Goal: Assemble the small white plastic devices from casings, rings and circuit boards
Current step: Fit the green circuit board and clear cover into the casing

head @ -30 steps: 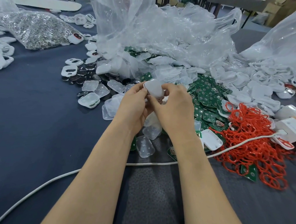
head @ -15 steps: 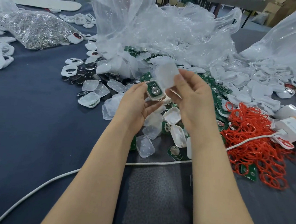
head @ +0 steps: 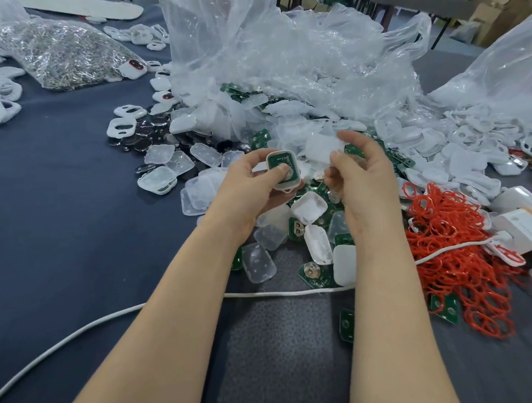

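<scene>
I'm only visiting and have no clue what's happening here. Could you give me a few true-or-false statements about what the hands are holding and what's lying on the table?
The left hand holds a white casing with a green circuit board showing inside. True.
The right hand is empty. False: it pinches a translucent cover.
The cover sits closed on the casing. False: it is held beside it, the board uncovered.
The red rings lie heaped on the person's right. True.

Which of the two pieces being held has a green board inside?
The casing in the left hand; the clear cover in the right hand holds none.
</scene>
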### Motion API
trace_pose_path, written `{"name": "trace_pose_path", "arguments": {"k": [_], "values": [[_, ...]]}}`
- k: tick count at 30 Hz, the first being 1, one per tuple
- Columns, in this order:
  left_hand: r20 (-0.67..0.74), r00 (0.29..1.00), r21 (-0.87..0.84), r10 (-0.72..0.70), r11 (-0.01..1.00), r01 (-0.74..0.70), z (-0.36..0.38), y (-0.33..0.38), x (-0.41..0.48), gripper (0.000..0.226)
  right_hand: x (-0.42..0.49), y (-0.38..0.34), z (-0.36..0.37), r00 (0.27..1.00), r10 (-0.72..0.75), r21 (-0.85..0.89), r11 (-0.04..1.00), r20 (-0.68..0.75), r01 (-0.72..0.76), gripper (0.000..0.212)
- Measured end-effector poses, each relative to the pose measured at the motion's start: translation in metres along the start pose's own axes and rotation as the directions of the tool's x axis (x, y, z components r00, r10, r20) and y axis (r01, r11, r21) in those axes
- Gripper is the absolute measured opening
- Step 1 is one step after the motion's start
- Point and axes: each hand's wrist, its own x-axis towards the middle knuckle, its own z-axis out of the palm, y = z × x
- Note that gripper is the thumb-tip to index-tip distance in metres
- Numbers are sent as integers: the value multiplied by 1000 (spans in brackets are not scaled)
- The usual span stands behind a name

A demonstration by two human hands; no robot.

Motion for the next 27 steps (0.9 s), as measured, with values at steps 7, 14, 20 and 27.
{"name": "trace_pose_path", "arguments": {"k": [7, 14, 20, 27], "values": [[-6, 1000, -22, 7, 1000, -7, 1, 0, 1, 21, -8, 2, 11, 946, -321, -638, 719, 48, 276, 21], [-45, 999, -80, -29, 996, 25, 1, 1, 2, 20, -4, 10, 1, 997, -71, -842, 537, 11, 47, 49], [-47, 999, -88, -26, 996, 22, 1, 3, 0, 19, -11, -4, 9, 939, -219, -645, 684, 267, 342, 22], [-48, 999, -83, -22, 996, 18, 1, 2, 1, 22, -10, -1, 10, 909, -152, -652, 653, 387, 386, 29]]}}
